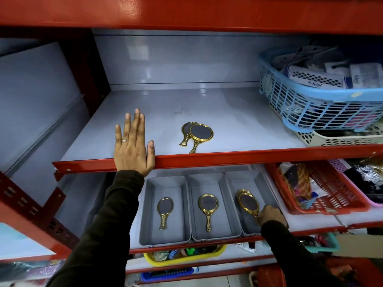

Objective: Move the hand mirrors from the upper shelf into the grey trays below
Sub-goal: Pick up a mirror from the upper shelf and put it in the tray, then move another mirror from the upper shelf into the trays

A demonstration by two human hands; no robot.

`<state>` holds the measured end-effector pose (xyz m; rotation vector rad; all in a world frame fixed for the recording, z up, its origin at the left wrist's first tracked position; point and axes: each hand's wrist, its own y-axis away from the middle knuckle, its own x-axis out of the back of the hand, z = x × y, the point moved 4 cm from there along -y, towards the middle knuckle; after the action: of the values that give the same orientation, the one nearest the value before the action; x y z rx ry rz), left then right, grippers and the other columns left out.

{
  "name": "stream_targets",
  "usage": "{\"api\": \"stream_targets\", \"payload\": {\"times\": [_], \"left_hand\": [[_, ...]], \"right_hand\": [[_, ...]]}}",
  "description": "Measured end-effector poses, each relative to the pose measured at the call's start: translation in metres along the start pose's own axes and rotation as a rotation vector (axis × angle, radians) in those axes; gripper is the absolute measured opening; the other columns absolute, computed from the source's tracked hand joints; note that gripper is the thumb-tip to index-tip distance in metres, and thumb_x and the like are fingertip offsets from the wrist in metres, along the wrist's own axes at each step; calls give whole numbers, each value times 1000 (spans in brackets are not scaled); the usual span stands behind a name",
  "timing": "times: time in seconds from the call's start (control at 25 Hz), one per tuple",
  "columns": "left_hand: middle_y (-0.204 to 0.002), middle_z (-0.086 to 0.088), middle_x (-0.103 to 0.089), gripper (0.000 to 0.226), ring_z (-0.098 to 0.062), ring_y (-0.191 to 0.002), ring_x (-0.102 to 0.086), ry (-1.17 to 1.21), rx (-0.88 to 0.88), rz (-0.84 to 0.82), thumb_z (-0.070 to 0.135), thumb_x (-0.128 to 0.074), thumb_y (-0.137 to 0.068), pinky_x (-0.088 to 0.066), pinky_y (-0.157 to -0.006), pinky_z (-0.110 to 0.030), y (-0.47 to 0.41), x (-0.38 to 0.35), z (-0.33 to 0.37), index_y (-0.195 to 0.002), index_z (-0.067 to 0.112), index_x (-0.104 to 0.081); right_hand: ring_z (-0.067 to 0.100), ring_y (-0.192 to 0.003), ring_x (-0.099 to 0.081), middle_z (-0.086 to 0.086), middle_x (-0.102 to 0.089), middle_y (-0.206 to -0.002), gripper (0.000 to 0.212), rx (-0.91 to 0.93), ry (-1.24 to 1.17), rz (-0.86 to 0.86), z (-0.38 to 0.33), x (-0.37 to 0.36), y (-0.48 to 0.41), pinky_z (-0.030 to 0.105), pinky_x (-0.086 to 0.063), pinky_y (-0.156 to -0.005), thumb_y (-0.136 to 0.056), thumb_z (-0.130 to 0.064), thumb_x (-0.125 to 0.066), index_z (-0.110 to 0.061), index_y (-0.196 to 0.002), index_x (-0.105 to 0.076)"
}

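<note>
Left hand (133,145) is flat on the upper shelf (228,125), left of centre in the frame, fingers spread and pointing away, palm down, gripping nothing; a ring shows on one finger and the thumb lies along the red front lip. Just right of it, mid-frame, two gold-rimmed hand mirrors (196,135) lie on that shelf, overlapping, one partly on top of the other, handles pointing toward the shelf's front edge.

Down in the lower half, three grey trays sit side by side on the shelf below. The left tray (149,235) holds one mirror (164,211), handle toward the camera. The middle tray (193,228) holds one mirror (207,210) too, same way round. In the right tray (232,179) there's a gold mirror (247,201), tilted with its head toward the upper left, and a second rim seems to peek out behind it. The right hand (271,214) is closed around that mirror's handle at the tray's lower right corner, fingers curled over so the handle end is hidden.

Upper right of the frame, a blue basket (300,100) full of packets is stacked on a white one (342,139). Lower right, a red basket (331,204) holds assorted goods. Dark sleeves cover both arms.
</note>
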<state>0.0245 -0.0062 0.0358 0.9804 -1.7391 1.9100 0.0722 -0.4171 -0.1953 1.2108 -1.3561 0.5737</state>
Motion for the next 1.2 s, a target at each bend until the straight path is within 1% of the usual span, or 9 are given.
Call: {"api": "stream_targets", "payload": {"times": [0.16, 0.4, 0.64, 0.72, 0.8, 0.88, 1.0, 1.08, 1.2], "left_hand": [[-159, -10, -17, 69, -24, -148, -10, -28, -1, 14, 36, -24, -89, 0, -120, -41, 0, -1, 0, -151, 6, -17], [-159, -10, -19, 69, -24, -148, -11, -36, -13, 34, 35, -27, -89, -2, -121, -42, 0, -1, 0, -150, 5, -19], [-159, -10, -16, 69, -26, -148, -10, -9, -18, 17, 35, -27, -89, 0, -121, -42, 1, 1, 1, -151, 5, -17], [-160, -9, -14, 69, -25, -149, -9, -20, -17, 2, 35, -26, -89, 0, -121, -41, 0, 1, 1, -151, 6, -15], [-160, -9, -13, 70, -24, -149, -8, -13, -16, -14, 35, -27, -89, 2, -121, -40, 0, 2, 1, -151, 6, -14], [-160, -9, -13, 70, -24, -149, -8, -5, -13, -26, 35, -29, -89, 6, -120, -38, 0, 2, 0, -151, 6, -14], [-160, -9, -12, 71, -22, -148, -6, -8, -11, -41, 36, -31, -88, 8, -120, -36, 0, 2, -1, -151, 7, -13], [-160, -8, -11, 72, -21, -148, -5, -12, -13, -46, 35, -33, -88, 6, -120, -37, 0, 2, -1, -152, 8, -12], [-160, -8, -12, 72, -19, -148, -4, 10, -16, -45, 35, -34, -88, 1, -121, -40, 0, 2, -2, -151, 8, -13]], "right_hand": [[32, -109, -69, 18, -71, -117, 31, 10, -14, -8, -7, -8, -18, 39, -56, -89, -90, -11, -48, -6, -113, -69], [31, -107, -70, 17, -72, -115, 27, 28, -51, -45, -4, -14, -19, 37, -56, -86, -92, -13, -55, -5, -113, -68], [26, -90, -74, 11, -78, -92, 20, 57, -179, -11, -8, 8, 2, 32, -59, -82, -81, -24, -72, -9, -93, -79], [24, -89, -74, 9, -79, -93, 16, 120, -274, 43, -26, 29, 21, 35, -59, -88, -81, -20, -76, -11, -93, -79], [19, -86, -71, 3, -78, -94, 13, 221, -324, 59, -50, 56, 51, 30, -56, -92, -80, -19, -79, -12, -92, -79], [12, -79, -68, -1, -77, -88, 11, 347, -365, 0, -78, 85, 90, 24, -53, -87, -79, -20, -81, -12, -86, -79], [9, -69, -71, -2, -77, -76, 11, 517, -511, -99, -117, 134, 144, 24, -57, -71, -74, -22, -85, -14, -79, -80], [9, -64, -71, 1, -77, -71, 11, 628, -601, -57, -142, 165, 160, 23, -59, -66, -74, -21, -85, -12, -78, -80], [15, -63, -73, 4, -77, -68, 16, 655, -633, 93, -186, 191, 152, 29, -60, -71, -75, -27, -84, -12, -75, -78]]}}
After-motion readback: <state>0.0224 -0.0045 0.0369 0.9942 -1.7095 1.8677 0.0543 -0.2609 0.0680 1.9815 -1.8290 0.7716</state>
